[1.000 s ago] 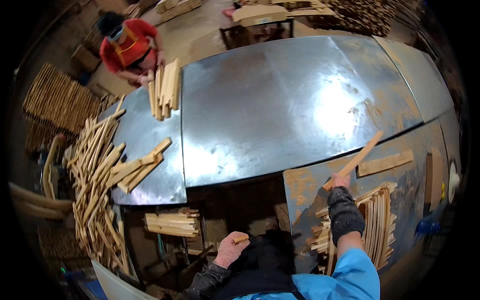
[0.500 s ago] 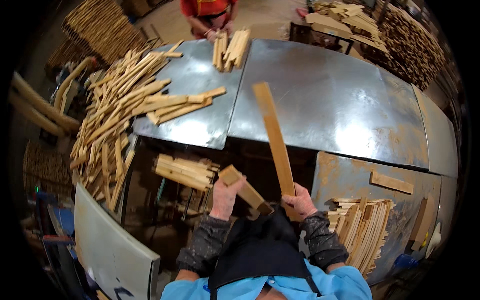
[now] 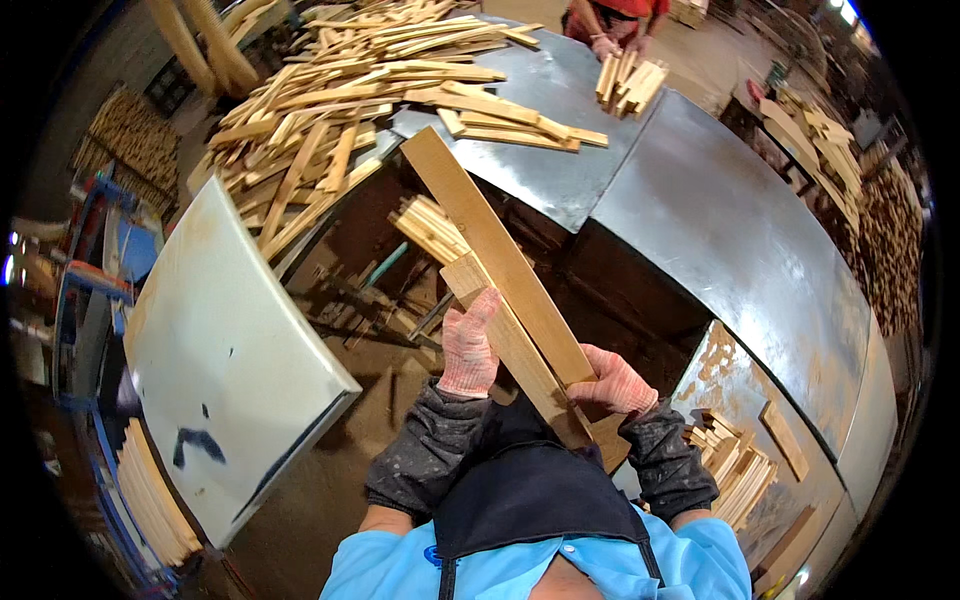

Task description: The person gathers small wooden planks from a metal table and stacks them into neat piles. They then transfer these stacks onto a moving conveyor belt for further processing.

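Observation:
Both my hands wear pinkish knitted gloves. My left hand (image 3: pixel 470 345) is closed around a shorter wooden board (image 3: pixel 524 364), its thumb lying along the face. A longer, flat wooden board (image 3: pixel 498 258) slants up and left, with its lower end gripped by my right hand (image 3: pixel 615 382). The two boards lie side by side in front of my dark apron, their long edges close together or touching. Below the longer board's upper part, a bundle of pale wood strips (image 3: pixel 428 228) shows partly hidden.
Loose wood strips (image 3: pixel 340 95) pile up at the far left of the metal table (image 3: pixel 740 210). Opposite, a co-worker's gloved hands (image 3: pixel 605 46) hold short strips. A pale panel (image 3: pixel 235 360) stands at left; stacked strips (image 3: pixel 740 475) and a single piece (image 3: pixel 784 440) lie at right.
The view has swung left. The longer board, apart from the shorter one before, now lies alongside it, tilted further left. Both hands keep their hold.

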{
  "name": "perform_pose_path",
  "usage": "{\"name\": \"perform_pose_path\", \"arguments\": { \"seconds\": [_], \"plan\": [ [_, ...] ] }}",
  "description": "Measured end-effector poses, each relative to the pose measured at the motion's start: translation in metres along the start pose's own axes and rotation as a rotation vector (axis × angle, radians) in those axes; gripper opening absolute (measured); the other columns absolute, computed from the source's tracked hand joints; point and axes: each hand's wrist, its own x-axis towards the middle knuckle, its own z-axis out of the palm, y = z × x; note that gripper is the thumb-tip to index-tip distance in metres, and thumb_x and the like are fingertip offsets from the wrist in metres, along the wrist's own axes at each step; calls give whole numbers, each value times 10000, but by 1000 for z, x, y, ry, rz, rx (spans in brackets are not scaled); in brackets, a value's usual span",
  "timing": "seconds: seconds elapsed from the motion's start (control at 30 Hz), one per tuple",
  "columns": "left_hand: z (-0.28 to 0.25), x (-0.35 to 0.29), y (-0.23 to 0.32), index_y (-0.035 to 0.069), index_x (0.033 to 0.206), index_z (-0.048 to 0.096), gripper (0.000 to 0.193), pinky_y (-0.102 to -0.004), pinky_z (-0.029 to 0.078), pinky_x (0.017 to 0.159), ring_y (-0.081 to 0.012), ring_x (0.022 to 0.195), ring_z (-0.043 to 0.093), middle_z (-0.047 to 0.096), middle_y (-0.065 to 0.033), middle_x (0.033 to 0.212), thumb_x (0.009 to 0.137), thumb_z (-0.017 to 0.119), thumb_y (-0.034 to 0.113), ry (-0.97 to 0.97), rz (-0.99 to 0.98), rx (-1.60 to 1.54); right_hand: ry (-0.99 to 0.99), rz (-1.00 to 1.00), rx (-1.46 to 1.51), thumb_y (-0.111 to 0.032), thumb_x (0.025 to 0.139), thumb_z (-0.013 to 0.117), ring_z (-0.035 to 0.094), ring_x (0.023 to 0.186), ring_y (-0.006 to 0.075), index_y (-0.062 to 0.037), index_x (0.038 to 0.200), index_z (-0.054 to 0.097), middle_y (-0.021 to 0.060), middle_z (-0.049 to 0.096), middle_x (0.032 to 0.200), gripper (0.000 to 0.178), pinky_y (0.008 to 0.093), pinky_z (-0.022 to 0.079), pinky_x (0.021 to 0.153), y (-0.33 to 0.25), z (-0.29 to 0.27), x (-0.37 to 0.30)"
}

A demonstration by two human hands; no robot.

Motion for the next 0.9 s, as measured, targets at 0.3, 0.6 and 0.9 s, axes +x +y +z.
{"name": "perform_pose_path", "arguments": {
  "seconds": [0.3, 0.6, 0.9],
  "plan": [
    [-12, -39, 32, 13, 1295, 706, 368, -442, 625, 953, -235, 1085, 747, 746, -89, 1219, 991, 763, 212, 116, -8, -167, -84, 4, -99, -65, 892, 872, 669, 1194, 150, -49, 1528, 566, 62, 731, 1324, 706, 350, 558, 1064, -3, 44, 7],
    [16, -46, 49, 14, 1320, 662, 372, -375, 630, 891, -189, 1006, 746, 740, -75, 1163, 986, 763, 142, -9, 79, 131, 39, 23, -243, -109, 838, 932, 694, 1100, 135, -66, 1450, 643, 44, 770, 1224, 678, 336, 576, 1012, -12, 52, -14],
    [32, -42, 48, 36, 1281, 691, 338, -358, 617, 881, -182, 973, 744, 747, -59, 1116, 965, 768, 129, 17, 148, 163, -9, 1, -180, -135, 840, 940, 687, 1137, 149, -76, 1481, 625, 44, 761, 1244, 716, 363, 577, 1028, -8, 44, -19]
  ]
}}
